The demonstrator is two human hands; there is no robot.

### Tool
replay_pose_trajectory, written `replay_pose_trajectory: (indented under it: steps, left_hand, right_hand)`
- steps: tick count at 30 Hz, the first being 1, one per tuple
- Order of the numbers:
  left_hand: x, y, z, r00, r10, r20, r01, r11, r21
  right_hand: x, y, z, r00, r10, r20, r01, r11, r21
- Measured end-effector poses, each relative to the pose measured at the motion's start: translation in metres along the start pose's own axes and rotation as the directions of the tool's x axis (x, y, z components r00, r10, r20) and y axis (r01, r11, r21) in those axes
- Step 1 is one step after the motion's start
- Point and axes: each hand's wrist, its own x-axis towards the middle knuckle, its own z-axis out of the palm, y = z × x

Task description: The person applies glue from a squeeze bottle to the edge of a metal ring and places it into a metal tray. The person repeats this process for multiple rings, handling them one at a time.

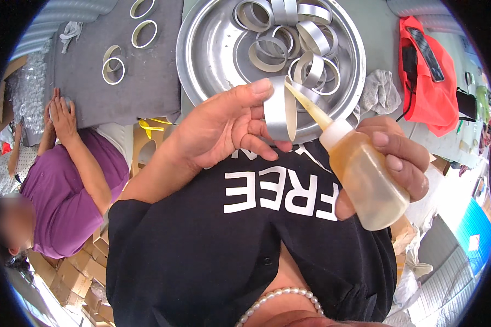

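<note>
Between the thumb and fingers of my left hand (223,122) is a silver ring-shaped band (276,111) with a pale inner face, held up on its edge. My right hand (401,158) grips a translucent squeeze bottle (368,182) of yellowish liquid, tilted with its white collar and long tapered nozzle (311,106) pointing up and left. The nozzle's tip is at the band's upper inner edge; whether it touches I cannot tell. Just beyond my hands, a round metal basin (202,71) holds several more silver bands (313,68), loosely piled.
On the grey mat (87,43) at the left lie several pale rings (144,34). A crumpled grey cloth (380,91) and a red bag (433,82) with a dark phone-shaped object are right of the basin. A co-worker in a purple top (65,180) rests both hands at the mat's edge.
</note>
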Motion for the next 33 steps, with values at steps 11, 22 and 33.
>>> replay_pose_trajectory:
  steps: [11, 22, 33]
  left_hand:
    - [-0.004, 0.001, 0.013, 0.933, 0.354, -0.070, -0.248, 0.771, 0.587]
    - [-0.006, 0.015, 0.022, 0.705, 0.571, 0.422, -0.516, 0.005, 0.856]
    - [0.009, 0.010, 0.013, 0.474, 0.443, 0.761, -0.641, -0.420, 0.643]
  right_hand:
    - [0.001, -0.005, -0.007, 0.995, 0.067, 0.077, -0.062, 0.996, -0.064]
    - [-0.001, -0.008, -0.024, 0.941, 0.337, -0.023, -0.334, 0.916, -0.221]
    - [0.005, 0.002, -0.014, 0.508, 0.838, -0.201, -0.787, 0.546, 0.287]
